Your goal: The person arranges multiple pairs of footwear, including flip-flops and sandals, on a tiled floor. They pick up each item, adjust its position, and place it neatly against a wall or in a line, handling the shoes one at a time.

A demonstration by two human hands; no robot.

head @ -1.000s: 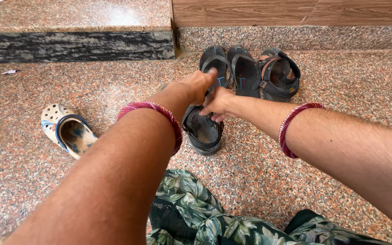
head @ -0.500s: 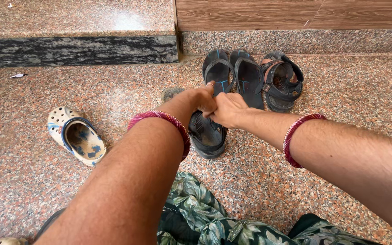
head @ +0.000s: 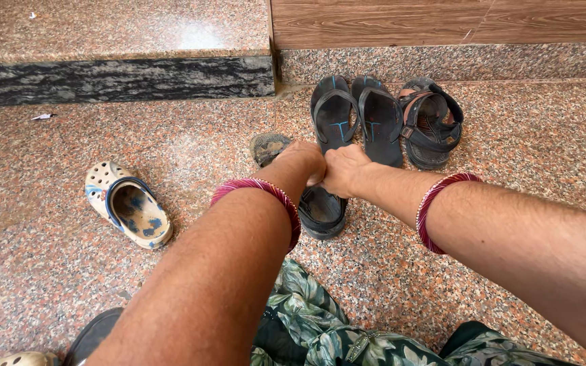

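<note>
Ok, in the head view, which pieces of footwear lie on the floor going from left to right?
Cream perforated clog → dark sandal under the two hands → pair of dark flip-flops with blue marks → dark strapped sandal. Another worn sole peeks out behind the left hand; its place is unclear.

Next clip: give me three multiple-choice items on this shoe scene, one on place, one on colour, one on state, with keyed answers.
1. Where does the cream clog lie?
A. left of the arms
B. on the step
C. beside the strapped sandal

2. What colour are the bangles?
A. green
B. red
C. white

3. How are the left hand and right hand?
A. spread apart
B. resting on the lap
C. together over a dark sandal

Answers: 1 A, it sits alone on the floor at left; 2 B, red bands ring both wrists; 3 C, both fists meet above it.
</note>
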